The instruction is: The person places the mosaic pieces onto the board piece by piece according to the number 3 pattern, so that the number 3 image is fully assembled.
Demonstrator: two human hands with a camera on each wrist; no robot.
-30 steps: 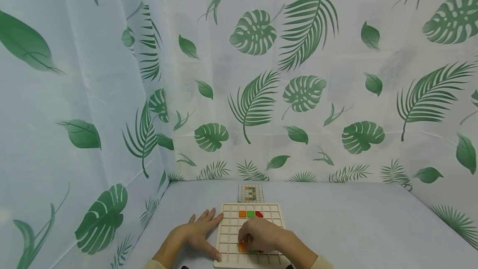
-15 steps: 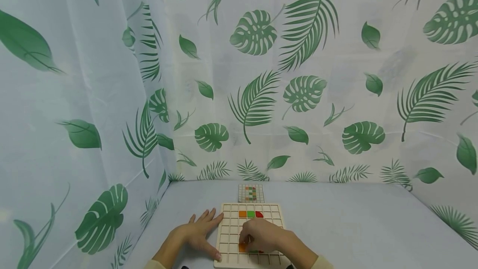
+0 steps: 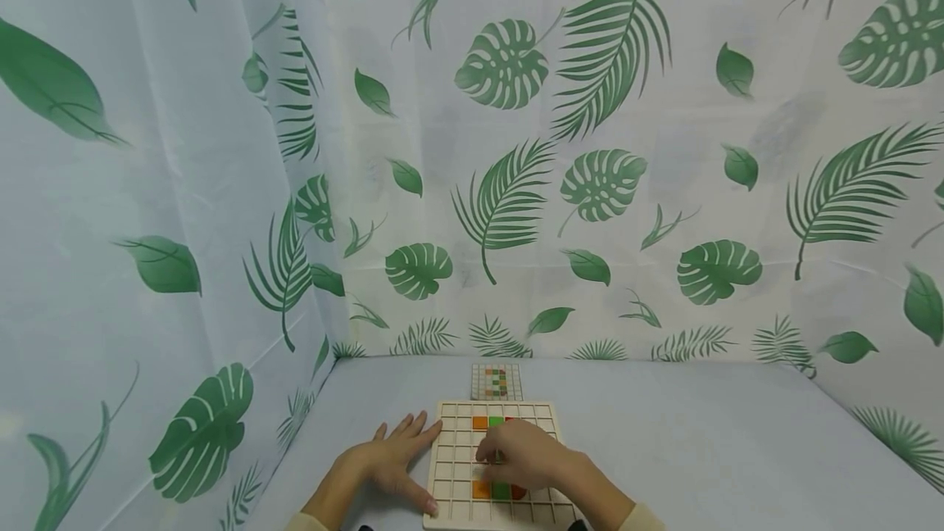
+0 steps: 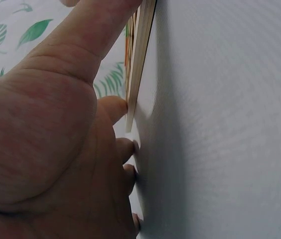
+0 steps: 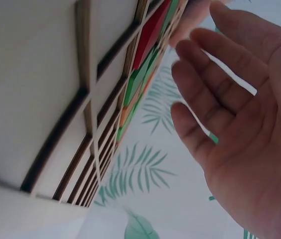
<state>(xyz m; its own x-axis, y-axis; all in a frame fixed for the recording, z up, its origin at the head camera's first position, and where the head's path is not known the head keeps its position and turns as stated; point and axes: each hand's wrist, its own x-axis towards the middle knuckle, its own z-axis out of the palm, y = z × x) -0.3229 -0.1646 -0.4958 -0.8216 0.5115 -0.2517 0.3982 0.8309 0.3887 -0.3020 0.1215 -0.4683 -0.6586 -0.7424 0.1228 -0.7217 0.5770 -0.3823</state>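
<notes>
A pale wooden grid board point(image 3: 451, 469) lies on the table. My left hand point(image 3: 391, 459) rests at its left side with fingers spread; the thumb touches the board's near left edge, and a fingertip meets the edge farther up. Over the middle of the board hovers my right hand point(image 3: 525, 453), fingers loosely bent and holding nothing; the right wrist view shows them apart from the board. Just below it sit an orange tile point(image 3: 481, 489), a green tile point(image 3: 501, 491) and a red tile point(image 3: 519, 493) in one row. The right hand hides the cells between this row and the upper one.
Toward the far side of the board lie another orange tile point(image 3: 480, 423) and green tile point(image 3: 496, 421), with a partly covered red one beside them. A small printed pattern card point(image 3: 478, 382) stands behind the board. Leaf-patterned curtains point(image 3: 516, 285) enclose the table's back and left.
My right hand has let go of the orange tile in the near row and risen slightly up and to the right, uncovering the green and red tiles. The left hand has stayed put.
</notes>
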